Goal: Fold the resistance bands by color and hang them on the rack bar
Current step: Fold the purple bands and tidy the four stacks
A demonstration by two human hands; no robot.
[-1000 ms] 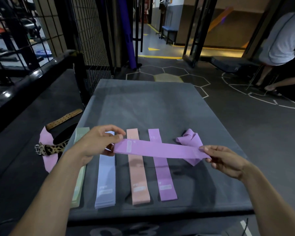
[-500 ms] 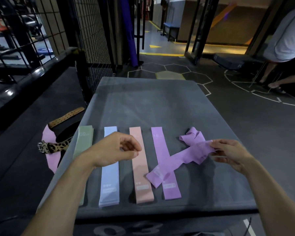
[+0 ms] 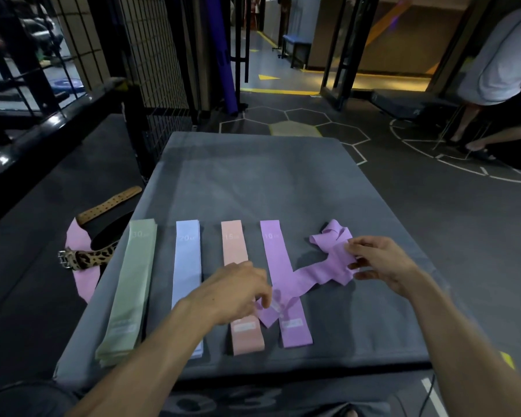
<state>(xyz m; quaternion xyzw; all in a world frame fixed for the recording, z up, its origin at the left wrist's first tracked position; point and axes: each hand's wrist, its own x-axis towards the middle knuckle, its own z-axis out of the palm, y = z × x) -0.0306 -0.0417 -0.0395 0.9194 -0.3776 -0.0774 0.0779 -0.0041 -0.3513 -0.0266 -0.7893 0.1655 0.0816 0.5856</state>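
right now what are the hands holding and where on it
Both hold the loose purple fabric resistance band: the right hand pinches its far end, and the left hand fingers are at its near end, though that grip is blurred.

My left hand point(image 3: 236, 291) reaches forward, palm down, fingers curled at the near end of a loose purple fabric band point(image 3: 319, 270); my right hand point(image 3: 379, 263) pinches its far end.
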